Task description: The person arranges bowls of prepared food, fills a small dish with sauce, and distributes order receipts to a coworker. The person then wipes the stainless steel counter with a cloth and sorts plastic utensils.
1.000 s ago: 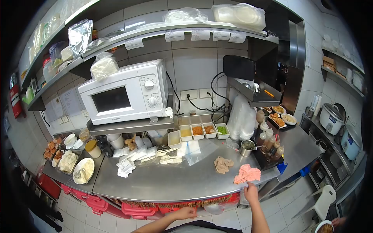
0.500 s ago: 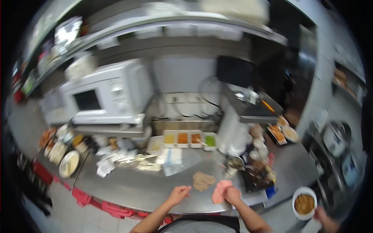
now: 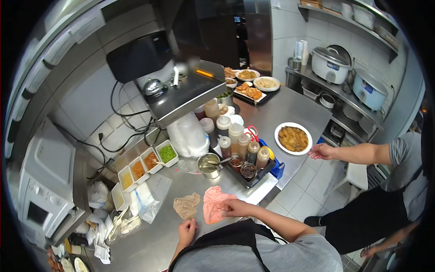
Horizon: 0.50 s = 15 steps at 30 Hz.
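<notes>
On the steel counter, my right hand grips the edge of a pink cloth, which lies crumpled and partly spread. My left hand is closed just below a brown cloth; whether anything is between its fingers is too small to tell. A steel pot with a spoon stands beyond the cloths, beside a black tray of sauce bottles. Left of the pot is a row of small containers, one with chopped greens.
A co-worker's hand is at the rim of a white plate of brown food at the counter's right. Several filled dishes stand behind, near a plate of noodles. A microwave is at left, rice cookers at right.
The view has swung right. My right hand has taken hold of the pink cloth and it has moved nearer the brown cloth. The co-worker has brought the plate of food to the counter.
</notes>
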{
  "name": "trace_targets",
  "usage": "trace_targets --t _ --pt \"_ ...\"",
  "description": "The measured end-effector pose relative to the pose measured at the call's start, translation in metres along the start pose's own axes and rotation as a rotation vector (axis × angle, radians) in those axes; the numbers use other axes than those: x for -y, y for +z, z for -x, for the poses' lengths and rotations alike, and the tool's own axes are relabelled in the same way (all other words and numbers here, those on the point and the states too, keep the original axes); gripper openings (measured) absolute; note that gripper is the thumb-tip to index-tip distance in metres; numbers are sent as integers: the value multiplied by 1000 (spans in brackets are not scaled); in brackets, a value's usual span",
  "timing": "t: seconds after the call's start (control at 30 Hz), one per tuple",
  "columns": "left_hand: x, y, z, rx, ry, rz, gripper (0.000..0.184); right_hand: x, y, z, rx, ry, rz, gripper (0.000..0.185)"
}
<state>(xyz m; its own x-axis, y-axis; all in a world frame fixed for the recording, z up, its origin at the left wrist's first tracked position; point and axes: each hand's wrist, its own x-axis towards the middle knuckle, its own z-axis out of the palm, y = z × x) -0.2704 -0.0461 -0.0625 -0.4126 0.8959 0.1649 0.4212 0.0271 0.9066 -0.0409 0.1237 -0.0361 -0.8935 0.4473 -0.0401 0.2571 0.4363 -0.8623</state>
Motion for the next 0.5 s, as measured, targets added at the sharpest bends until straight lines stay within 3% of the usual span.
trace_targets --t 0.13,0.17,0.33,0.5 --pt "10 4 -7 -69 114 -62 32 -4 -52 58 338 84 -384 28" --pt "14 6 -8 -74 101 -63 32 11 -77 79 338 232 -502 26" --pt "9 11 -11 -102 167 -95 31 -22 -169 156 -352 302 -636 22" --pt "5 15 -15 -134 222 -130 30 -134 -213 137 -1189 538 -961 22"
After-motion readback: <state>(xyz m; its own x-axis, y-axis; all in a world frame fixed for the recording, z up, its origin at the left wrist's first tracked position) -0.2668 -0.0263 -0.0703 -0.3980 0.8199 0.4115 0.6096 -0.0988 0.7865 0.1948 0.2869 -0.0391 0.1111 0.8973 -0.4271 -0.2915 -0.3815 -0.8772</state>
